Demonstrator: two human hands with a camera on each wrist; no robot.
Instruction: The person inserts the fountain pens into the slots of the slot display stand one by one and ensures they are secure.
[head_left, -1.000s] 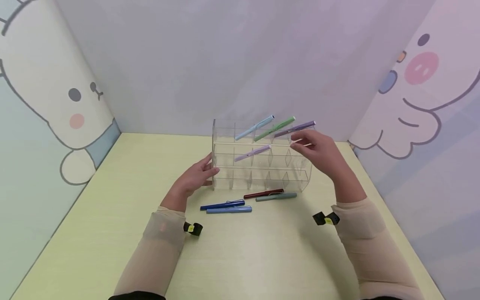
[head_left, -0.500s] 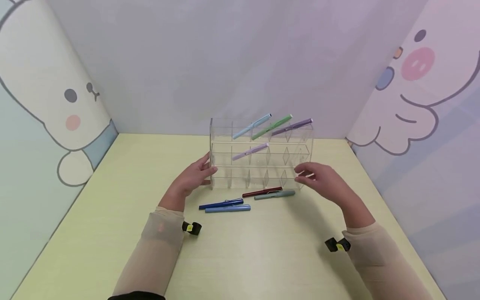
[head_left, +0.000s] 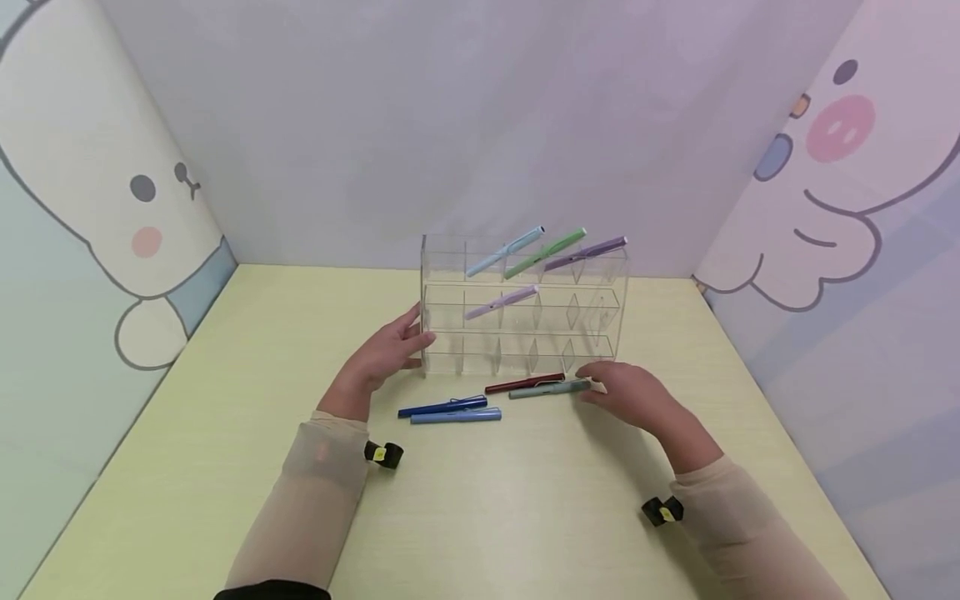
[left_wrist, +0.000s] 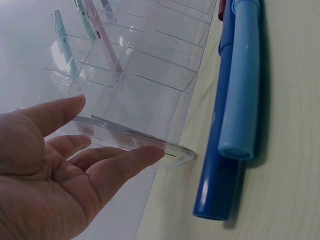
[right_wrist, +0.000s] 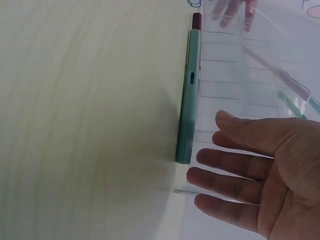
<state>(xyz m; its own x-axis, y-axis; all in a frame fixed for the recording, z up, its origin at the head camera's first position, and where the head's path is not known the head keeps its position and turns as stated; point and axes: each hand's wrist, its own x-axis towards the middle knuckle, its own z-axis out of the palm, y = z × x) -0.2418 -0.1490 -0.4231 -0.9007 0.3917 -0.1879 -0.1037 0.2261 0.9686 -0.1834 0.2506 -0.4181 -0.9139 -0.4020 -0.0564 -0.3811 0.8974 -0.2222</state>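
Note:
A clear acrylic pen rack (head_left: 444, 343) with three tiers of compartments stands on the table. My left hand (head_left: 384, 354) rests against its left side wall, fingers spread in the left wrist view. Low in front of the rack's right end, my right hand (head_left: 633, 398) is beside the end of a grey-green pen (head_left: 546, 391). In the right wrist view its fingers (right_wrist: 230, 187) are apart and hold nothing. Behind that pen lies a dark red pen (head_left: 517, 386). To the left lie a dark blue pen (head_left: 438, 409) and a lighter blue pen (head_left: 456, 417), side by side.
Leaning in the top tier are a pale blue pen (head_left: 504, 253), a green pen (head_left: 546, 254) and a purple pen (head_left: 588, 253). A lilac pen (head_left: 501, 302) leans in the middle tier. The pale table (head_left: 480, 517) meets a wall (head_left: 337, 150) behind the rack.
My right hand has come down from the rack's top right to the grey-green pen's end on the table. The left hand stays at the rack's side.

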